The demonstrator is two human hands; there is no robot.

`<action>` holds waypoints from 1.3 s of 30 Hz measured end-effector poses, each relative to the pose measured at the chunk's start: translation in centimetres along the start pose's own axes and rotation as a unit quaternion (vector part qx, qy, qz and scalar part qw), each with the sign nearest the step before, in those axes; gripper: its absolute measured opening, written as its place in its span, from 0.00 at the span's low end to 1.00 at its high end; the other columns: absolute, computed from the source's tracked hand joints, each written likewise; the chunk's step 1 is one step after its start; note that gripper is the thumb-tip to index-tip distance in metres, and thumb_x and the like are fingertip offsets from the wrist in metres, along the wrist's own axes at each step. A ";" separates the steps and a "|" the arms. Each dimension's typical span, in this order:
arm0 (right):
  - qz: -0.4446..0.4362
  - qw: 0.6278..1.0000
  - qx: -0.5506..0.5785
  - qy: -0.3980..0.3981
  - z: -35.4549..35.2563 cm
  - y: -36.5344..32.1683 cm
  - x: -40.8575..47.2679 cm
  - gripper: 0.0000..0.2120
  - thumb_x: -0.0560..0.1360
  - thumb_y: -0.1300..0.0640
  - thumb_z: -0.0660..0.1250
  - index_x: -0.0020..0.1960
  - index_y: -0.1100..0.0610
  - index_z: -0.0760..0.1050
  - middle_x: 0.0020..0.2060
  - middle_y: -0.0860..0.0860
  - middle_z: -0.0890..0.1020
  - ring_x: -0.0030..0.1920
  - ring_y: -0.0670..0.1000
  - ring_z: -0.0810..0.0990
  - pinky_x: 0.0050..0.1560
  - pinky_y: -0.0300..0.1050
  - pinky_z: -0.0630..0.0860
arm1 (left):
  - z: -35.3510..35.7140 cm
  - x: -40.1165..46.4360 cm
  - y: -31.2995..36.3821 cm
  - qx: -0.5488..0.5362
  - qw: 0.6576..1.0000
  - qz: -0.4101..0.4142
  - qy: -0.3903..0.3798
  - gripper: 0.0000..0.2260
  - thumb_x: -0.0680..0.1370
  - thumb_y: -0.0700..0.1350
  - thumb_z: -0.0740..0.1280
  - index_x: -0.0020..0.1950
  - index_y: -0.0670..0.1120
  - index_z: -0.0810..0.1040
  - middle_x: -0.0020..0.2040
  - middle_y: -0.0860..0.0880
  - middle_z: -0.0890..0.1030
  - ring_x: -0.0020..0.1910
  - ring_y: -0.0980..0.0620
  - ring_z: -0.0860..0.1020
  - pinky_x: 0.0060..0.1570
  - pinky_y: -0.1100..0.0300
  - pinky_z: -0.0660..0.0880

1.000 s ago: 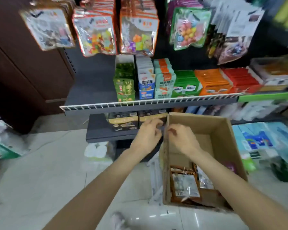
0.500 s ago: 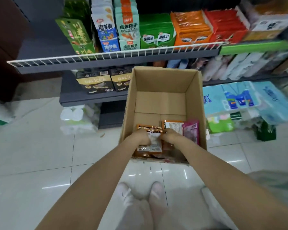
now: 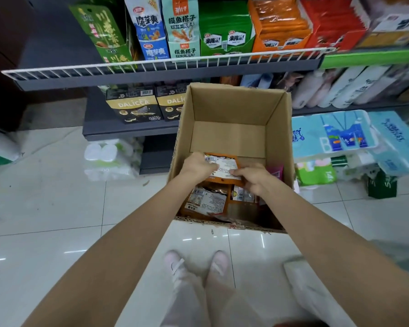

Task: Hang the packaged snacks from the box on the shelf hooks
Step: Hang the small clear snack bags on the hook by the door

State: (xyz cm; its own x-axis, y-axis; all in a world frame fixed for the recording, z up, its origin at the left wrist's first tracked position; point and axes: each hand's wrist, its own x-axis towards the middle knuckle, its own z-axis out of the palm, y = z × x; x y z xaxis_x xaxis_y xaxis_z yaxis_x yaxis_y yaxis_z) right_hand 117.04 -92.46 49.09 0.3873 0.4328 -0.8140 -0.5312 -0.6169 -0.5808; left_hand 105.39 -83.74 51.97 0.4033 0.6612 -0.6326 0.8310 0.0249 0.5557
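Note:
An open cardboard box (image 3: 229, 109) stands on the floor in front of the shelves. Inside it, both hands hold one orange snack packet (image 3: 223, 167) with a white label, lifted slightly above the others. My left hand (image 3: 197, 166) grips its left edge and my right hand (image 3: 252, 178) grips its lower right corner. Beneath lie more orange packets (image 3: 208, 200) and a pink packet (image 3: 277, 171) against the right wall. The shelf hooks are out of view.
A shelf with a white wire rail (image 3: 165, 64) holds upright snack cartons above the box. Black DALICCA boxes (image 3: 134, 106) sit on the lower shelf. Tissue packs (image 3: 333, 133) are piled to the right, white rolls (image 3: 111, 156) to the left. My shoes (image 3: 196, 265) stand on the glossy tile.
My gaze dropped from the hanging packets to the box. Both hands moved from the box's rim down inside, took hold of an orange packet and lifted it slightly.

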 end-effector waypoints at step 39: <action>-0.548 0.792 -0.268 -0.032 30.7 -24.2 -15.8 0.08 0.74 0.59 0.69 0.50 0.55 0.71 0.44 0.47 0.77 0.47 0.51 0.77 0.45 0.47 0.75 | -42.7 -8.3 -6.1 -0.102 0.851 0.290 0.427 0.12 0.77 0.51 0.66 0.40 0.47 0.83 0.26 0.43 0.74 0.30 0.55 0.67 0.32 0.58 0.61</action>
State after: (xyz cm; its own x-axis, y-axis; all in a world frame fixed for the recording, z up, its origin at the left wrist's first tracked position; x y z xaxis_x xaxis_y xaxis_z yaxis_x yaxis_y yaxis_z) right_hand 100.64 -64.17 75.69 0.3465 0.9231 0.1668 0.5004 -0.0315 -0.8652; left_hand 80.62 -57.39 76.83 0.2250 0.9082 0.3528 0.4690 -0.4184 0.7778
